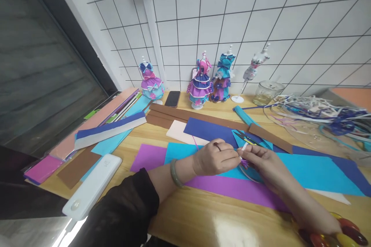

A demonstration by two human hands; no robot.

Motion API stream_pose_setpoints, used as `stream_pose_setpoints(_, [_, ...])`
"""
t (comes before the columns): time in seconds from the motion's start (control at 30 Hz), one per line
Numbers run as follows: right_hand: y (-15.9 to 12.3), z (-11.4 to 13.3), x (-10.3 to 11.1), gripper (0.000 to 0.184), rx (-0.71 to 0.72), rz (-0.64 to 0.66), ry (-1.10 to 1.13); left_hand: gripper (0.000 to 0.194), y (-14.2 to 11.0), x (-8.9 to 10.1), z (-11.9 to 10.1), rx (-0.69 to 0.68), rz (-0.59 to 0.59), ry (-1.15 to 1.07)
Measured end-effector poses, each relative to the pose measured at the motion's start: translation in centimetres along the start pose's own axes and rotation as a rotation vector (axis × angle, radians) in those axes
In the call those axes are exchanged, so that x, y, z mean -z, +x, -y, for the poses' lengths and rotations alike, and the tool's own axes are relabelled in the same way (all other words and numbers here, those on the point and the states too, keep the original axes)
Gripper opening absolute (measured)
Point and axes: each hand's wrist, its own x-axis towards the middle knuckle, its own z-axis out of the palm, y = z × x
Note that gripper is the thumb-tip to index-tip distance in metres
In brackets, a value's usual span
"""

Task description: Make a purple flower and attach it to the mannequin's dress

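Note:
My left hand (216, 157) is closed in a pinch, its fingertips meeting those of my right hand (266, 162) over the middle of the table. Between them is a small gathered purple piece (245, 163) with a narrow white strip (245, 146) sticking up beside my right thumb. The fingers partly hide both. Beneath my hands lie a turquoise sheet (307, 168) and a purple sheet (232, 189), apparently felt or craft foam. Scissors (245, 138) with black and yellow parts rest just behind my fingertips.
Small mannequins in ruffled dresses (199, 81) stand by the wall, with a barer white one (252, 70) to their right. A phone (172, 98), a glass jar (268, 92) and a heap of strips (315, 114) lie around. A white power bank (92, 187) sits at the left edge.

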Motion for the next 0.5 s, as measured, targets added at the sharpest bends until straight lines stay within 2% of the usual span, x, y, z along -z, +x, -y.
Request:
stream_pose_setpoints(0.23, [-0.2,0.2,0.0,0.029,-0.009,0.04,0.012,0.015,0.0,0.1,0.0,-0.011,-0.012,-0.029])
stream_pose_setpoints(0.3, [-0.1,0.1,0.2,0.027,0.006,0.038,-0.001,0.014,0.2,0.2,0.0,0.024,-0.031,-0.061])
stream_pose_setpoints(0.4, [0.3,-0.2,0.5,0.027,0.057,-0.035,-0.038,0.014,0.6,0.1,-0.2,0.185,-0.045,-0.185])
stream_pose_setpoints(0.5, [0.3,-0.3,0.7,0.026,0.18,-0.107,-0.129,0.014,1.0,0.0,-0.5,0.408,-0.094,-0.396])
